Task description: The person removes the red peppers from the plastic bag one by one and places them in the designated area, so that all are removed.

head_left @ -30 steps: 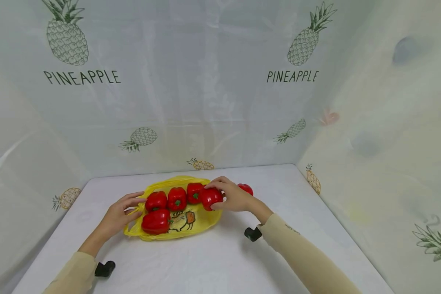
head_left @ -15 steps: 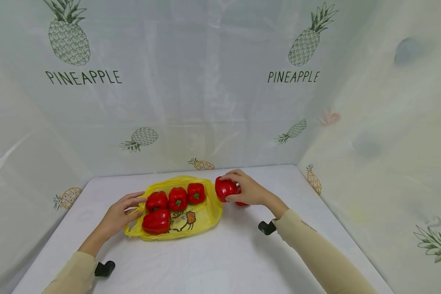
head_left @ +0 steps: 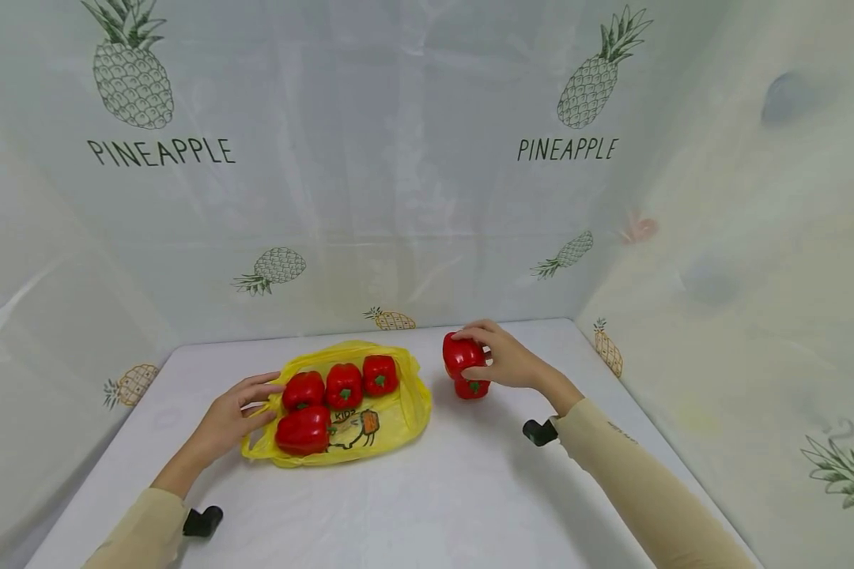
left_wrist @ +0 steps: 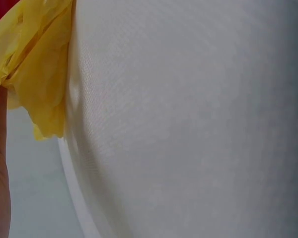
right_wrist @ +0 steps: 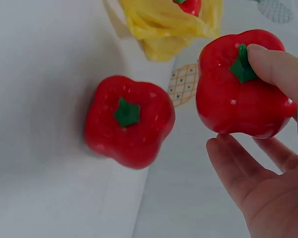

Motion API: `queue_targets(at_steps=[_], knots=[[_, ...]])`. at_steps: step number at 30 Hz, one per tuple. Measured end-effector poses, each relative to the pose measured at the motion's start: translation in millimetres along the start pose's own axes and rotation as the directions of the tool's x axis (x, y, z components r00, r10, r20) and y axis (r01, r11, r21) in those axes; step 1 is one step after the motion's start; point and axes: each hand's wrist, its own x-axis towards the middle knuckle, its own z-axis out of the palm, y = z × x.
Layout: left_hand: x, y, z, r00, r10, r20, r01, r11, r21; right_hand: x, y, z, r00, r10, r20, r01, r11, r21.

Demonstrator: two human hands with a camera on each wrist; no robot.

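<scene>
My right hand (head_left: 501, 359) holds a glossy red bell pepper (right_wrist: 233, 99), thumb beside its green stem and fingers around the far side. It hangs above a second bell pepper (right_wrist: 131, 121) standing on the table; the head view shows the two overlapping. At the left, my left hand (head_left: 231, 411) grips the edge of a yellow plastic bag (head_left: 398, 427), whose creases gather at a finger (left_wrist: 1, 119) in the left wrist view. Several red bell peppers (head_left: 345, 385) lie in the spread bag, over its printed drawing.
A white cloth covers the table (head_left: 398, 514). Behind it hangs a pale curtain (head_left: 370, 182) printed with pineapples, and similar sheets close off both sides. A black wrist camera (head_left: 539, 431) juts out below the right sleeve.
My right hand has carried its pepper right, out from over the bag to above the pepper on the table, which now shows more fully. My left hand has kept its place.
</scene>
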Motion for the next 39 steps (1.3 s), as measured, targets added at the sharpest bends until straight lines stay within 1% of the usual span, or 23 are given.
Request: queue_targets(at_steps=[3,6,13,23,27,34,39], knots=[[0.2,0.0,0.4,1.000,0.016,-0.002,-0.016,1.000,0.008,-2.3,6,-6,1.000,-0.006,-0.011,0.006,1.000,-0.007],[0.3,0.2,0.8,1.000,0.025,-0.004,-0.025,1.000,0.015,-5.0,14,-11,1.000,0.009,-0.026,-0.010,1.000,-0.015],[-0.8,1.1,-0.4,1.000,0.002,0.001,-0.002,1.000,-0.010,-15.3,33,-23,0.997,0.029,-0.069,-0.031,0.999,-0.027],[-1.2,1.5,0.3,1.000,0.009,0.001,-0.009,1.000,-0.015,-26.9,57,-39,0.994,0.067,-0.089,-0.072,0.996,-0.050],[-1.4,1.2,0.2,1.000,0.007,0.004,-0.007,1.000,-0.014,-30.0,67,-41,0.992,0.081,-0.093,-0.087,0.994,-0.065],[-1.2,2.0,0.0,1.000,0.005,0.006,-0.004,1.000,-0.011,-36.8,77,-39,0.987,0.140,-0.084,-0.147,0.986,-0.079],[-0.5,3.1,-0.1,1.000,-0.005,0.008,0.005,1.000,-0.014,-40.2,82,-37,0.987,0.146,-0.072,-0.151,0.986,-0.072]])
